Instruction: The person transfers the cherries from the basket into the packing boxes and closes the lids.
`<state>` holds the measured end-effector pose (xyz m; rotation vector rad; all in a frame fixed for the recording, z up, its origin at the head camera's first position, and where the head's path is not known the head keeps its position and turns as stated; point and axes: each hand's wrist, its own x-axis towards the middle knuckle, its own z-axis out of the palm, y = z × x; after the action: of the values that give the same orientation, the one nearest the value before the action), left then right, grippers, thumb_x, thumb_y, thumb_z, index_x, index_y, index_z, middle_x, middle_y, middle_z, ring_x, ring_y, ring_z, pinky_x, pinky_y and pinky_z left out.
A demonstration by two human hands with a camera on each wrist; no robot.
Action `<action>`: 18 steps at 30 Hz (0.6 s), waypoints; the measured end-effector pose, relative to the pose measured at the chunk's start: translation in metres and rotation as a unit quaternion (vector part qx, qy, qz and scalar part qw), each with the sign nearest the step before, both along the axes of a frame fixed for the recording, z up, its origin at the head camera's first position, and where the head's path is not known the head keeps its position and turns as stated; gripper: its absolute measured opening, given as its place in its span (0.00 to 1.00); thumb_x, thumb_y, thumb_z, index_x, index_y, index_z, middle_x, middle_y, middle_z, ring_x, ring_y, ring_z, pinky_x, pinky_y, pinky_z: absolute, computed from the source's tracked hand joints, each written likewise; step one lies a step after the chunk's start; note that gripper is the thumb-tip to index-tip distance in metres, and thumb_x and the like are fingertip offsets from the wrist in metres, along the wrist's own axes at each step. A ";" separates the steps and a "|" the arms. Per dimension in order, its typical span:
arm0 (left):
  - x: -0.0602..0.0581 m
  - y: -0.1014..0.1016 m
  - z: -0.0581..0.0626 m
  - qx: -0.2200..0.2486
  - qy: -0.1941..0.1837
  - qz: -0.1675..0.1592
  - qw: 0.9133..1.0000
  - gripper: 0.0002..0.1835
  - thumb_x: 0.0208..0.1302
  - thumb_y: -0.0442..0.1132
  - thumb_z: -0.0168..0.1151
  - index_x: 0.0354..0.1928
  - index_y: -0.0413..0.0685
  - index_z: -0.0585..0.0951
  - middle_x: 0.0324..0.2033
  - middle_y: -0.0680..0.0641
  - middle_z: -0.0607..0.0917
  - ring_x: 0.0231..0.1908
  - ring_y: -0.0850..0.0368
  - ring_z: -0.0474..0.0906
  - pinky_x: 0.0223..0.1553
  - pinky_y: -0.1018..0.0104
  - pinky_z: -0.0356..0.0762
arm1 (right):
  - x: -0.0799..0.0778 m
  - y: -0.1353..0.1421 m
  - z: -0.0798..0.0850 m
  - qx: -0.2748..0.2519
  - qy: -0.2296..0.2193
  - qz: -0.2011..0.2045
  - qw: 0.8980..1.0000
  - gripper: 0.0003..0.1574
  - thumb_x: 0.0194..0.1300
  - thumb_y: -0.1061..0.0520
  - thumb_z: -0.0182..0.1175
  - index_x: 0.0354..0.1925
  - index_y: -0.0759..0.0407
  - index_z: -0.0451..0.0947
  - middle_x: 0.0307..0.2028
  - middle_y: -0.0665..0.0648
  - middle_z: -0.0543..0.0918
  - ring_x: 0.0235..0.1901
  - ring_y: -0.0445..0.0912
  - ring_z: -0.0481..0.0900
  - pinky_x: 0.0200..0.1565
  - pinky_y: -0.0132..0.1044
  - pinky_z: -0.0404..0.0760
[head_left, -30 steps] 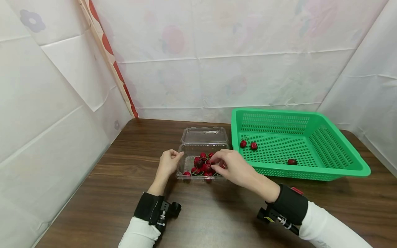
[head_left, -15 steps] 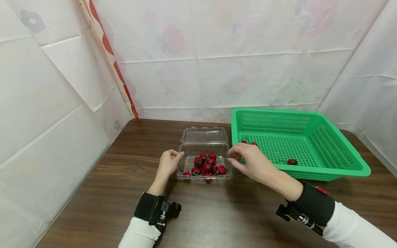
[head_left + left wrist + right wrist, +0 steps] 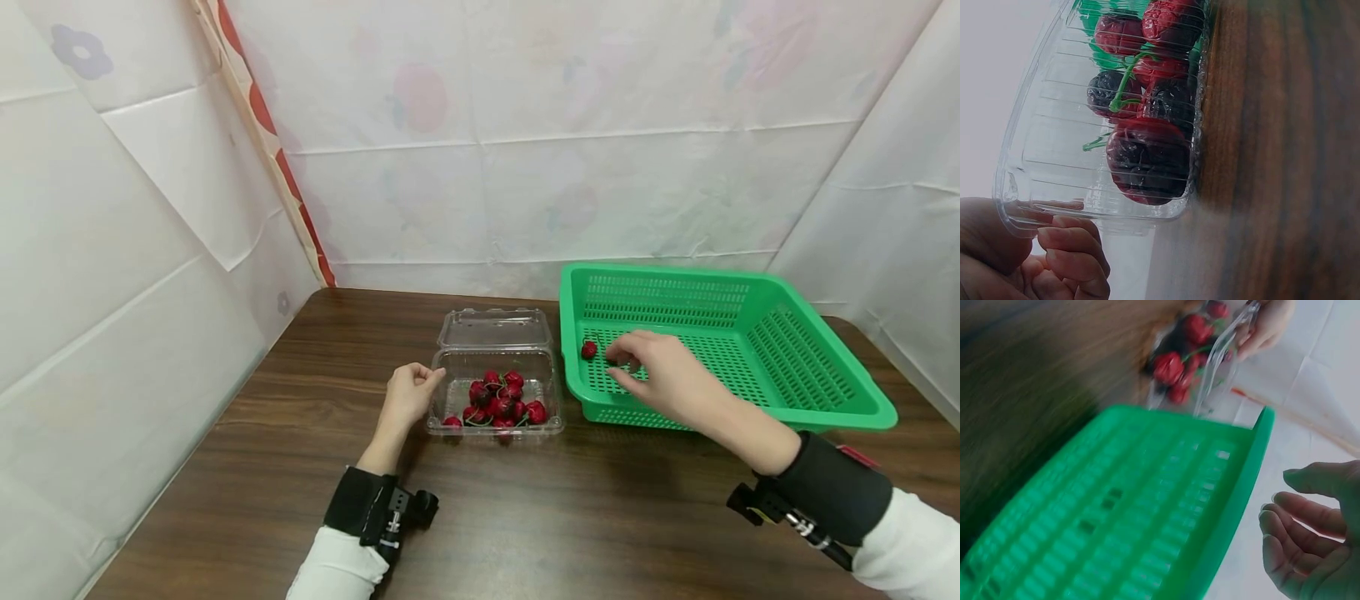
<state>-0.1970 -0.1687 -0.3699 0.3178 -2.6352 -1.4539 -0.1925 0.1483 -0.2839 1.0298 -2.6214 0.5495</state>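
Observation:
A clear plastic clamshell box [image 3: 491, 362] stands with its lid [image 3: 493, 327] folded back, and several red cherries [image 3: 498, 407] with green stems lie inside. My left hand [image 3: 407, 398] pinches the box's left rim between thumb and fingers, also visible in the left wrist view. Over the left part of a green plastic basket [image 3: 847, 375] hovers my right hand [image 3: 667, 379], thumb and fingers apart and nothing seen between them. A cherry [image 3: 589, 349] rests on the basket floor left of its fingertips. Another dark cherry is mostly hidden behind those fingers.
The box and basket stand side by side on a brown wooden table [image 3: 300, 467]. The basket's raised green wall [image 3: 1222, 525] is below the right hand. White patterned sheets [image 3: 420, 200] hang behind and along both sides.
My right hand has moved right, from above the cherries in the box to over the basket, leaving a cherry at the box's right end. The left hand has stayed on the rim.

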 end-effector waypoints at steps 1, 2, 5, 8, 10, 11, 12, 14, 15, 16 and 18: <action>0.000 0.000 0.000 -0.001 0.000 0.000 1.000 0.13 0.61 0.41 0.55 0.27 0.36 0.74 0.10 0.53 0.68 0.11 0.63 0.61 0.16 0.71 0.60 | -0.001 0.003 0.001 0.004 -0.002 -0.003 1.000 0.07 0.51 0.65 0.62 0.33 0.62 0.77 0.31 0.53 0.79 0.27 0.43 0.74 0.30 0.36 0.74; 0.000 0.000 -0.001 -0.002 0.000 0.000 1.000 0.13 0.61 0.41 0.55 0.27 0.36 0.74 0.10 0.53 0.68 0.11 0.63 0.61 0.16 0.70 0.60 | -0.002 0.007 0.001 0.009 -0.004 -0.008 1.000 0.07 0.52 0.65 0.62 0.33 0.62 0.77 0.31 0.54 0.79 0.28 0.43 0.74 0.30 0.36 0.74; 0.000 0.000 -0.001 -0.003 0.001 0.000 1.000 0.13 0.61 0.41 0.55 0.27 0.36 0.74 0.10 0.53 0.69 0.12 0.63 0.62 0.16 0.70 0.61 | -0.006 0.018 0.003 0.023 -0.011 -0.022 0.999 0.08 0.52 0.65 0.61 0.34 0.63 0.77 0.32 0.55 0.79 0.28 0.45 0.75 0.30 0.37 0.74; 0.000 0.000 -0.001 -0.001 0.001 0.000 1.000 0.13 0.61 0.40 0.55 0.27 0.36 0.74 0.10 0.53 0.69 0.12 0.63 0.62 0.16 0.70 0.61 | -0.009 0.029 0.005 0.039 -0.024 -0.036 0.998 0.09 0.53 0.64 0.61 0.36 0.65 0.76 0.33 0.58 0.79 0.29 0.46 0.75 0.31 0.39 0.74; 0.000 0.000 0.000 -0.001 0.001 0.002 1.000 0.13 0.61 0.40 0.55 0.27 0.36 0.74 0.10 0.53 0.69 0.12 0.63 0.62 0.16 0.70 0.61 | -0.012 0.036 0.005 0.049 -0.035 -0.042 0.997 0.11 0.53 0.64 0.61 0.37 0.66 0.76 0.34 0.59 0.79 0.29 0.47 0.76 0.31 0.40 0.74; 0.000 0.000 0.000 -0.001 0.001 0.003 1.000 0.13 0.61 0.40 0.55 0.27 0.36 0.74 0.10 0.53 0.69 0.12 0.63 0.62 0.16 0.70 0.61 | -0.013 0.039 0.005 0.055 -0.040 -0.045 0.997 0.12 0.53 0.63 0.61 0.38 0.66 0.76 0.34 0.60 0.79 0.29 0.48 0.76 0.31 0.40 0.74; 0.000 0.000 0.000 -0.001 0.001 0.003 1.000 0.13 0.61 0.40 0.55 0.27 0.36 0.74 0.10 0.53 0.68 0.12 0.63 0.62 0.16 0.70 0.61 | -0.014 0.043 0.005 0.060 -0.046 -0.048 0.996 0.12 0.53 0.63 0.61 0.38 0.67 0.76 0.34 0.60 0.79 0.30 0.48 0.76 0.31 0.41 0.74; 0.000 0.001 0.000 0.000 0.000 0.004 1.000 0.13 0.61 0.40 0.55 0.27 0.36 0.74 0.10 0.53 0.68 0.12 0.63 0.62 0.16 0.70 0.60 | -0.018 0.048 0.003 0.071 -0.055 -0.050 0.995 0.14 0.53 0.62 0.61 0.39 0.68 0.75 0.34 0.61 0.78 0.30 0.49 0.76 0.31 0.42 0.74; 0.000 0.001 0.000 -0.001 0.000 0.004 1.000 0.13 0.61 0.40 0.55 0.27 0.36 0.74 0.10 0.53 0.68 0.12 0.63 0.62 0.16 0.71 0.60 | -0.019 0.051 0.003 0.076 -0.061 -0.053 0.994 0.15 0.53 0.62 0.61 0.39 0.68 0.75 0.34 0.61 0.78 0.31 0.50 0.76 0.31 0.42 0.74; 0.000 0.001 0.000 0.000 0.000 0.004 1.000 0.13 0.61 0.41 0.55 0.27 0.36 0.74 0.10 0.53 0.68 0.12 0.63 0.61 0.15 0.71 0.60 | -0.021 0.054 0.002 0.081 -0.067 -0.056 0.993 0.15 0.53 0.61 0.62 0.40 0.69 0.75 0.34 0.61 0.78 0.31 0.50 0.75 0.32 0.43 0.74; 0.000 0.001 -0.001 0.001 -0.001 0.004 1.000 0.13 0.61 0.41 0.55 0.27 0.36 0.74 0.11 0.52 0.68 0.12 0.63 0.61 0.15 0.71 0.60 | -0.025 0.060 0.000 0.090 -0.082 -0.061 0.991 0.17 0.53 0.61 0.62 0.41 0.70 0.74 0.33 0.61 0.78 0.32 0.51 0.75 0.32 0.44 0.74</action>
<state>-0.1973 -0.1681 -0.3706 0.3299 -2.6320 -1.4540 -0.2173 0.2085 -0.2835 0.9006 -2.8997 0.3902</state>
